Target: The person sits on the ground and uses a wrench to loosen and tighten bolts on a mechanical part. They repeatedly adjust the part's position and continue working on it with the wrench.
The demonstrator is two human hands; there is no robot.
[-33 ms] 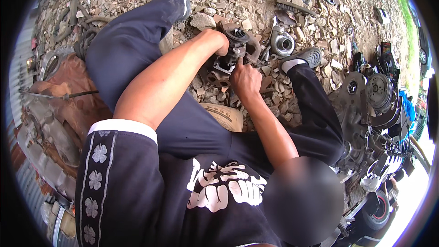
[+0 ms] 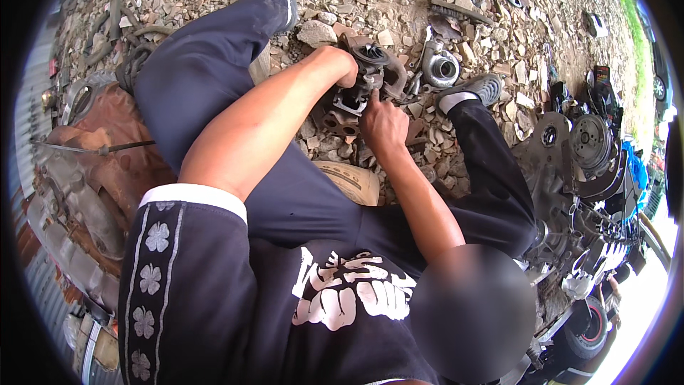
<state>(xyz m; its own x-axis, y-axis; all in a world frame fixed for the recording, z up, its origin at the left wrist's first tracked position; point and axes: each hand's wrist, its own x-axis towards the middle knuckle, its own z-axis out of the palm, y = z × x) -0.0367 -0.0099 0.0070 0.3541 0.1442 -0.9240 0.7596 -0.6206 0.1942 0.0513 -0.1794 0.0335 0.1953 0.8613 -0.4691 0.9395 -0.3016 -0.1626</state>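
Between my lower legs, on the stony ground, stands a dark, rust-brown turbocharger [image 2: 372, 80] with a bladed wheel showing in its round upper opening. My left hand [image 2: 346, 71] is bent round its left side, with the fingertips hidden behind the metal. From the near right, my right hand [image 2: 385, 127] reaches in; its index finger points up against the middle of the turbocharger while the other fingers are curled, and whatever they hold is hidden. Below it sits a flange with round ports [image 2: 340, 124].
A silvery snail-shaped compressor housing [image 2: 441, 69] lies just right of the turbocharger. Beyond it is a brush [image 2: 462, 11]. Greasy engine parts and a pulley [image 2: 591, 141] crowd the right, near a tyre [image 2: 586, 328]. A rusty metal casing [image 2: 107, 125] stands left.
My left sleeve has shifted very slightly to the right. Both hands and the turbocharger stay where they were.
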